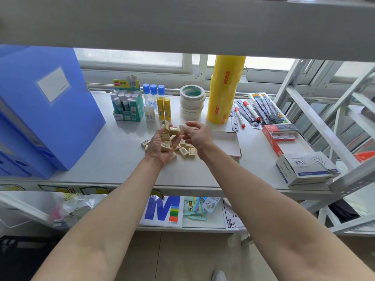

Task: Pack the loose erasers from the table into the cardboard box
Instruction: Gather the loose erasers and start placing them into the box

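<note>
— Several small cream-yellow rectangular erasers (166, 136) are sitting stacked in the left hand (160, 146), which is cupping them palm-up with its fingers curling round the pile. I'd judge it is serving as a tray so a batch can go over in one trip.

— And the right hand (195, 134)?

— It is pinching something small and pale between thumb and fingertips, just beside the stack, probably one more eraser being added; it's too blurred to be sure. The remaining loose erasers (185, 151) are lying scattered on the white tabletop (113, 155) directly under both hands.

— Where is the box waiting?

— The shallow white cardboard box (229, 142) is lying open just right of the pile, partly hidden behind the right forearm, near enough for a short carry. I can't tell whether any erasers are in it yet.

— Is any writing showing?

— The erasers are carrying small printed labels, unreadable here. The green display carton of glue sticks (126, 102) is showing a red "deli" logo, and the white-and-blue paperclip box (306, 167) is reading "回形针". Below the tabletop a big blue "M" is peeking out on a white bag (162, 211).
</note>
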Action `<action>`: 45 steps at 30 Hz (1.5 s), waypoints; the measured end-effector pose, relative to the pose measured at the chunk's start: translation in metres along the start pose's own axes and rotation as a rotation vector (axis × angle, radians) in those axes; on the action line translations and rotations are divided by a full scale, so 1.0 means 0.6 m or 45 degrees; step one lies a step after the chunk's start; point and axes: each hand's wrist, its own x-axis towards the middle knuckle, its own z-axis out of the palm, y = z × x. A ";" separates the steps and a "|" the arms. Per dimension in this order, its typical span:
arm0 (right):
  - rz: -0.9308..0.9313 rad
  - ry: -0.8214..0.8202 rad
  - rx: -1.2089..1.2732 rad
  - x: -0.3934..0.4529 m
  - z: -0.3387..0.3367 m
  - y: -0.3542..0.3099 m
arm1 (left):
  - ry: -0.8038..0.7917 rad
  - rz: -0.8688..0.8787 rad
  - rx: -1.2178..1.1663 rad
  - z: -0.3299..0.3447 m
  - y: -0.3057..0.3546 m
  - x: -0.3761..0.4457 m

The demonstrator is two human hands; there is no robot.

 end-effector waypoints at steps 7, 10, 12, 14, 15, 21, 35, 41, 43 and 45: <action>0.231 -0.147 0.406 0.008 -0.062 0.021 | -0.088 -0.077 0.095 0.009 -0.010 0.005; 0.235 -0.200 0.429 0.003 -0.078 0.023 | -0.093 -0.095 0.155 0.015 -0.021 0.006; 0.219 -0.217 0.411 0.000 -0.084 0.024 | -0.101 -0.122 0.159 0.020 -0.029 0.004; 0.201 -0.197 0.383 0.000 -0.090 0.027 | -0.117 -0.172 0.140 0.026 -0.036 0.002; 0.195 -0.182 0.364 -0.001 -0.094 0.029 | -0.120 -0.194 0.142 0.030 -0.039 0.001; 0.078 -0.046 0.202 -0.008 -0.114 0.034 | -0.061 -0.263 0.280 0.039 -0.048 0.006; -0.175 0.098 0.156 0.001 -0.120 0.057 | 0.012 -0.134 0.945 0.056 -0.079 0.017; -0.181 0.083 0.003 0.003 -0.128 0.064 | -0.014 -0.144 1.165 0.072 -0.081 0.008; -0.188 0.078 -0.053 0.003 -0.129 0.062 | -0.027 -0.137 1.191 0.076 -0.083 0.006; -0.201 0.078 -0.121 0.006 -0.129 0.062 | -0.030 -0.113 1.226 0.079 -0.085 0.006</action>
